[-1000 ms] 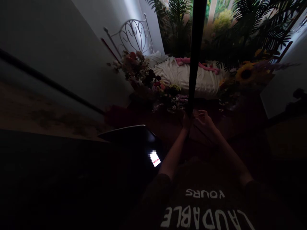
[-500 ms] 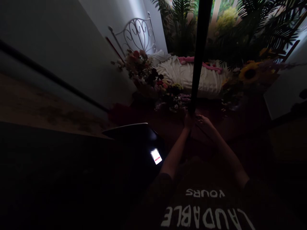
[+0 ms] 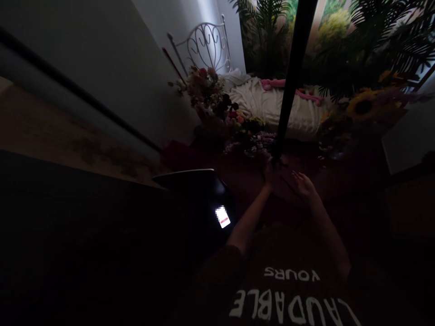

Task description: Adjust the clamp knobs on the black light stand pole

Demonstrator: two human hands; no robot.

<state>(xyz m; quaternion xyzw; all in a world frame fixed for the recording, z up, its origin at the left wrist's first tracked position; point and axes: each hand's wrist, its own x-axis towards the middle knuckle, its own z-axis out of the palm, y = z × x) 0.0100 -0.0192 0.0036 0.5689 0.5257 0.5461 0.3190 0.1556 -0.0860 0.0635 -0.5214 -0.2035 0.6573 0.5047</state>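
A tall black pole rises through the view, with a small dark knob or clamp low on it. It looks like a light stand, with thin dark legs below. My left hand is at the pole, just below the clamp, and appears closed round it; its fingers are dim. To the right, my right hand hovers apart from the pole, its fingers spread and holding nothing.
A lit phone lies on a dark surface at my left. Artificial-looking flowers stand before a bed with white bedding and a metal headboard. Sunflowers are on the right. Another dark pole slants along the left wall.
My right hand has come away from the pole's clamp, moved right and opened. My left hand stays at the pole. The whole view has shifted slightly.
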